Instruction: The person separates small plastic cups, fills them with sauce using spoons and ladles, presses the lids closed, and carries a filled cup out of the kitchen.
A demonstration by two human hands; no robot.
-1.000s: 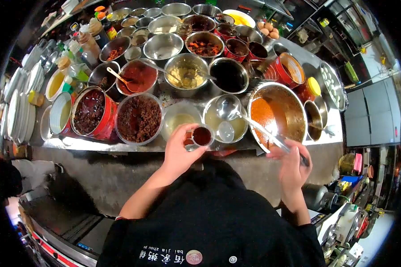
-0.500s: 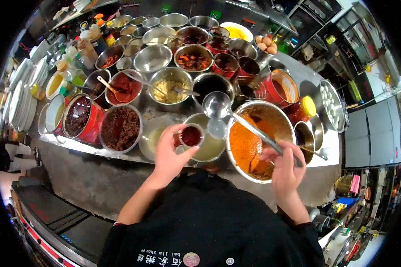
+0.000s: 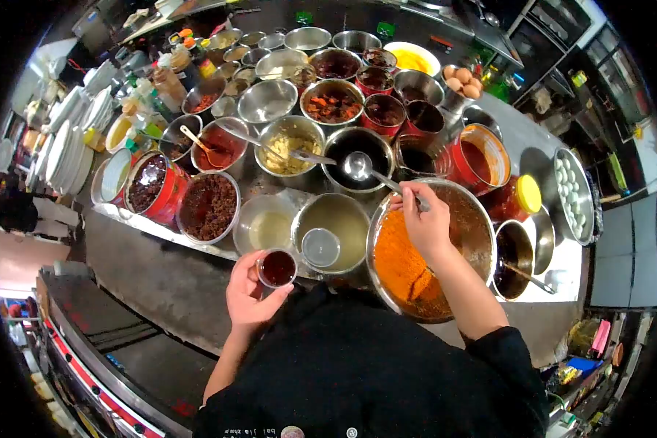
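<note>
Near the table's front edge, my left hand (image 3: 250,292) grips a small clear cup (image 3: 277,268) with dark red-brown liquid inside. My right hand (image 3: 425,219) is closed around the handle of a metal ladle (image 3: 357,166). The ladle's bowl is over a steel pot of dark liquid (image 3: 372,139); I cannot tell whether it touches the liquid. Below my right hand is a large steel bowl of orange seasoning (image 3: 401,252). A clear round cup (image 3: 320,247) sits in a steel pot of pale liquid (image 3: 350,219) between my hands.
Several steel bowls and red tins of sauces crowd the table, including minced yellowish paste (image 3: 288,148) and dark red chilli (image 3: 208,208). A yellow-lidded jar (image 3: 529,193) and a tray of white eggs (image 3: 571,197) stand right. Stacked plates (image 3: 69,157) are at left.
My left hand has drawn the cup back toward me and left. The ladle's bowl has moved away from the cups to over the dark liquid, with my right hand reaching farther forward.
</note>
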